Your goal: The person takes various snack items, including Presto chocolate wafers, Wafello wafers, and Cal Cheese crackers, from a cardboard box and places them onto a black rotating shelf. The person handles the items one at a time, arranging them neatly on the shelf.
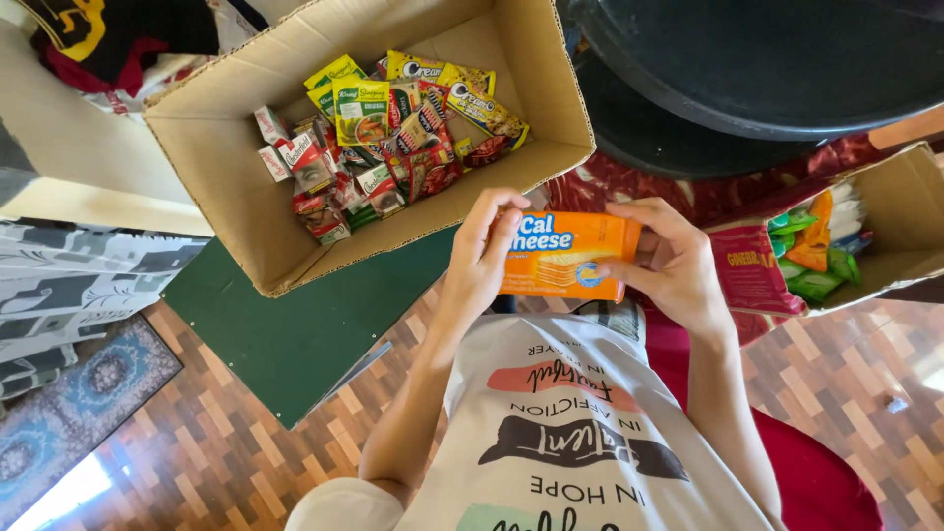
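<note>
Both forearms rise from the bottom of the frame and meet at its centre, where the two hands hold an orange wafer packet [567,254] between them, flat face up toward the camera. The left hand [485,251] is closed on the packet's left end, fingers curled over the top edge and the thumb side hidden behind the wrist. The right hand [674,264] grips the right end, fingers bent across the face and thumb underneath, out of sight. The packet's lower edge sits just above the person's white printed shirt [570,433]. In the upper left, an open cardboard box [236,187] holds a loose heap of small sachets and packets [379,138], too jumbled to count or sort singly. A second, smaller cardboard box [905,211] at the right edge is cut off by the frame and shows green and orange packets [816,251]. A dark round tub [767,59] fills the upper right, its far side beyond the frame. A green board [295,334] lies under the large box, with bare patterned floor [197,452] open in the lower left; a blue rug [69,413] runs off the left edge.
</note>
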